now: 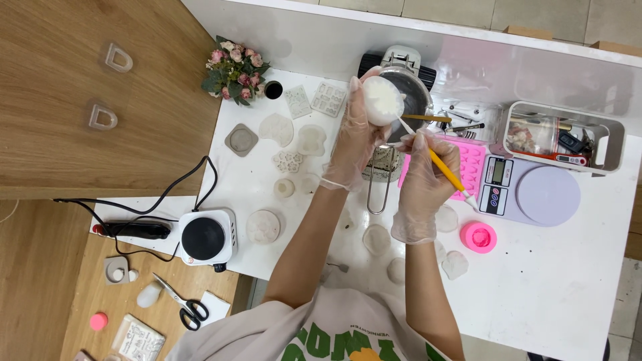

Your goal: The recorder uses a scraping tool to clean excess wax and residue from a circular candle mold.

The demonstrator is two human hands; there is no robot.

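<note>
My left hand, in a clear glove, grips a round white lump or cup of wax-like material tilted over a small metal pot. My right hand, gloved too, holds a yellow-handled tool like a pencil; its pale tip touches the white lump's edge above the pot. The pot's long wire handle points toward me between both forearms.
A pink silicone mould and a white digital scale lie right of my hands, with a round pink mould nearer me. A white bin of tools, several white cast shapes, a small hotplate, scissors and flowers surround them.
</note>
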